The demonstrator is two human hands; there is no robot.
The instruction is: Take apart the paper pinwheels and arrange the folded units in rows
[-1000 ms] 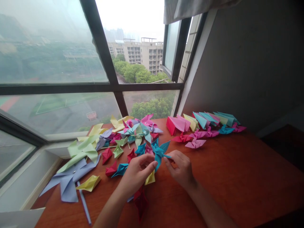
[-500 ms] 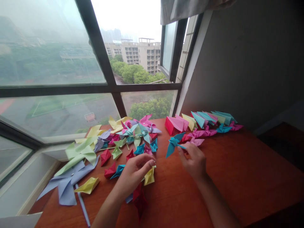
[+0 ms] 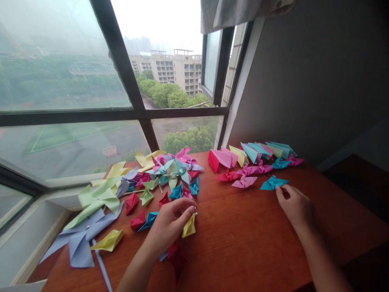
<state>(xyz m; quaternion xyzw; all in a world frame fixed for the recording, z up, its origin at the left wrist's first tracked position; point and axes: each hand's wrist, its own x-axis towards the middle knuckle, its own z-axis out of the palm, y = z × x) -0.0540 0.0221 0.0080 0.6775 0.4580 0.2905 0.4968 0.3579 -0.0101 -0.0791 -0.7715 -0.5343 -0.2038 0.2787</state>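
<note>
Thumb and forefinger of my right hand pinch the edge of a blue paper crane, which is low over the table's right half. Left of it lies a pink paper crane, with a red paper crane a little farther back. My left hand is curled, its thumb near the forefinger; what is between them, if anything, I cannot make out. Just below those fingertips lies a yellow folded paper piece, partly covered by the hand. A dark red paper piece lies beside the left wrist.
Paper pinwheels, among them a lilac one and a pale green one, crowd the left side of the wooden table. Paper planes line the back right edge by the wall. A window stands behind.
My right hand has carried the blue paper crane rightward, from beside the red and pink cranes to the right of them. My left hand has stayed in place; the view shifted slightly.
</note>
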